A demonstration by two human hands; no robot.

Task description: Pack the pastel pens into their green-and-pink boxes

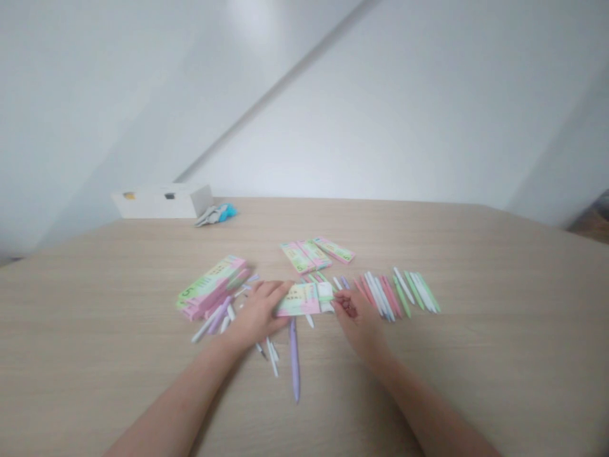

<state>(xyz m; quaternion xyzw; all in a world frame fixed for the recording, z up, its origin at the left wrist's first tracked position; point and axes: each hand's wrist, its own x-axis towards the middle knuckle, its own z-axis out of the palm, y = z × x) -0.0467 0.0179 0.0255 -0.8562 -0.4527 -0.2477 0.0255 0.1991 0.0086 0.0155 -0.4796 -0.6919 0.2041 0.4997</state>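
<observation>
My left hand (259, 311) is closed on a pink, green and yellow pen box (299, 299), lying sideways just above the table. Its fingers lie over the left end, with the thumb along the lower edge. At the box's right end a white part sticks out. There my right hand (359, 320) pinches what looks like a thin green pen (327, 298), its tip hidden by the fingers and the box. Below the box lies a purple pen (294, 362), pointing toward me. A white pen (310, 321) pokes out from beneath the box.
Pink, white and green pens (380, 295) lie in a loose row at right. Several boxes (214, 285) are stacked at left beside scattered white and purple pens (209, 324). More boxes (307, 255) lie farther back. A white case (162, 202) and grey-blue gloves (216, 214) sit far left.
</observation>
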